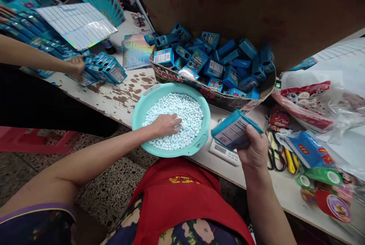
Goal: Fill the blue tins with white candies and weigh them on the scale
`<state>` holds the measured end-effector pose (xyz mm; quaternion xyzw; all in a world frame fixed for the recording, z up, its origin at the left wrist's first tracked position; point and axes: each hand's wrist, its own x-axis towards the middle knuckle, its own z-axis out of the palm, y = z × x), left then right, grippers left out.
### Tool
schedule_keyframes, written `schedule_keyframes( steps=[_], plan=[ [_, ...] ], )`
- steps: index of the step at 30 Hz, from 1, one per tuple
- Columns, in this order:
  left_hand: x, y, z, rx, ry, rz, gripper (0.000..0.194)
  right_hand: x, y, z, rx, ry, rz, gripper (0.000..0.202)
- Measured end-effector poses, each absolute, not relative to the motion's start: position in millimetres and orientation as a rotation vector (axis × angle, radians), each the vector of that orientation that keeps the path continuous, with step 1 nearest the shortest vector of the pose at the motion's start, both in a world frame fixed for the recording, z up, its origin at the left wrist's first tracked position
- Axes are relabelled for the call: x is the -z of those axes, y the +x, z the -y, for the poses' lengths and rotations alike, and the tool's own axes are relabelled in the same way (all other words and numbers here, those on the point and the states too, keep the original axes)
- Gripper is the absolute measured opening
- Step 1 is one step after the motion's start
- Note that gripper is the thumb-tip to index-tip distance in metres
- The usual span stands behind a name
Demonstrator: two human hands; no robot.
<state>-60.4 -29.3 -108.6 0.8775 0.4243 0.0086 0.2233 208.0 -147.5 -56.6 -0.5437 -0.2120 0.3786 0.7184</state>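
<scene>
A turquoise plastic basin [204, 102] full of small white candies [186, 106] stands at the table's front edge, before my red apron. My left hand [167, 125] rests on the candies, palm down, fingers apart and slightly bent; whether any candies are under the palm is hidden. Held up to the right of the basin, a blue candy box [232, 131] is gripped by my right hand [253, 146], tilted with its printed label facing me. Below that box, a white digital scale [225, 154] sits partly covered.
Behind the basin, a cardboard carton [199, 92] holds many blue candy boxes [198, 60]. Scissors [276, 157], a yellow cutter [291, 161] and tape rolls [333, 176] lie at the right. At the left, another person's hand [76, 68] touches grouped blue boxes [110, 70].
</scene>
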Motion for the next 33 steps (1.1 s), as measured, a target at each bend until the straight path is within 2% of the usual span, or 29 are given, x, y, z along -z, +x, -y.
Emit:
schedule_keyframes(
  steps=[3, 6, 11, 14, 21, 28, 33],
  plan=[
    [107, -64, 20, -0.244, 2.070, -1.414, 0.014, 53, 179, 130, -0.845, -1.255, 0.743, 0.040],
    [95, -60, 13, -0.402, 1.841, -1.464, 0.025, 54, 155, 118, -0.814, -1.374, 1.021, 0.040],
    [47, -47, 13, -1.044, 0.835, -1.030, 0.027, 65, 131, 102, -0.650, -1.407, 1.429, 0.036],
    [27, -35, 13, -1.196, 0.660, -0.888, 0.026, 68, 121, 91, -0.588, -1.376, 1.611, 0.030],
    [37, -18, 11, -1.329, 0.598, -0.909, 0.032, 65, 113, 79, -0.595, -1.444, 1.704, 0.030],
    [43, -15, 12, -1.322, 0.650, -0.868, 0.028, 62, 116, 76, -0.632, -1.494, 1.751, 0.032],
    [46, -17, 12, -1.297, 0.661, -0.910, 0.039, 62, 115, 76, -0.643, -1.516, 1.728, 0.031]
  ],
)
